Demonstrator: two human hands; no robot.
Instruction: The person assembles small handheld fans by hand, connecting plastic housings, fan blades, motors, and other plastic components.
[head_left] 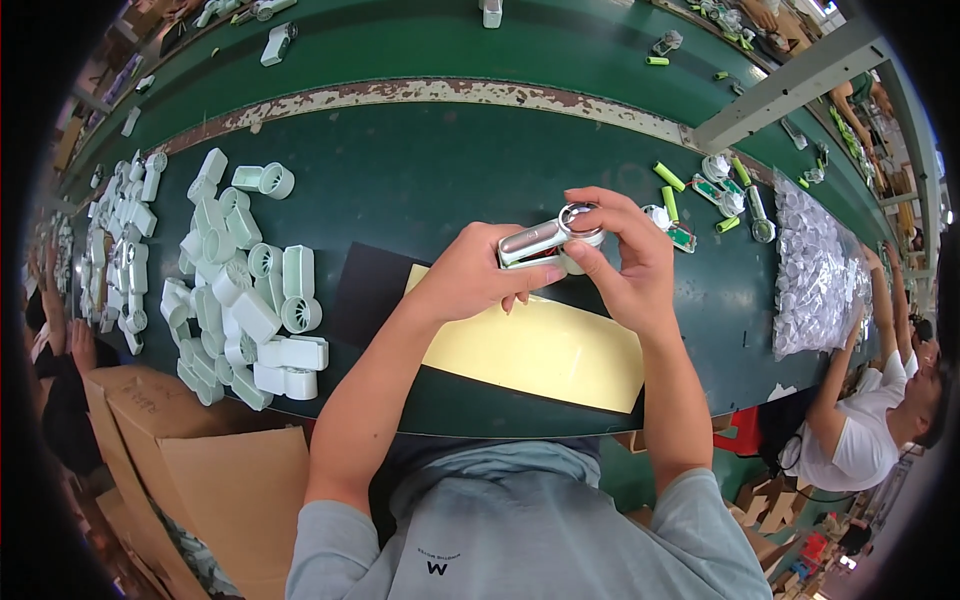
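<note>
Between my two hands is a small handheld fan housing (533, 241), silvery on its upper face, with a round ring-shaped head. My left hand (478, 272) is closed around its handle end. With thumb and fingers, my right hand (620, 245) pinches the round head. A dark gap with a bit of red shows along the housing's lower side; the inside is mostly hidden by my fingers. Below my hands lies a pale yellow sheet (530, 350), partly over a black sheet (368, 290) on the green table.
A pile of pale green fan shells (230, 290) covers the table's left. To the right lie green battery cells (669, 177), circuit boards (683, 237) and a bag of clear plastic parts (805, 270). A conveyor (400, 50) runs beyond; cardboard boxes (230, 470) stand lower left. A co-worker (870, 420) sits right.
</note>
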